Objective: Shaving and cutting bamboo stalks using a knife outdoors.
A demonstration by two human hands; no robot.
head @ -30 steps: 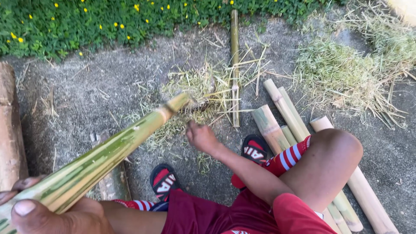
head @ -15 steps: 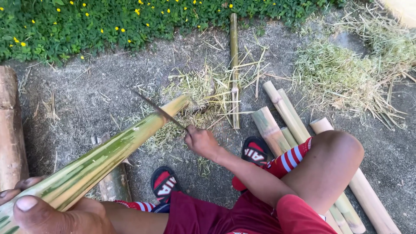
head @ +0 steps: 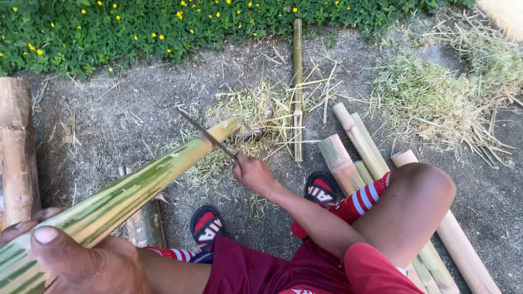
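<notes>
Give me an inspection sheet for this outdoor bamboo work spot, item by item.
Surface: bare grey ground, strewn with dry shavings.
Job's things: green bamboo pole, part peeled, slanting up from lower left; knife with its blade laid across the pole near the far end.
Clutter: cut bamboo lengths by the right leg; thin bamboo stick lying straight; pile of shavings; dry grass heap.
Hands: left hand grips the pole's near end; right hand grips the knife.
Cables: nothing seen.
Surroundings: green plants with yellow flowers along the top; thick brown log at left.
</notes>
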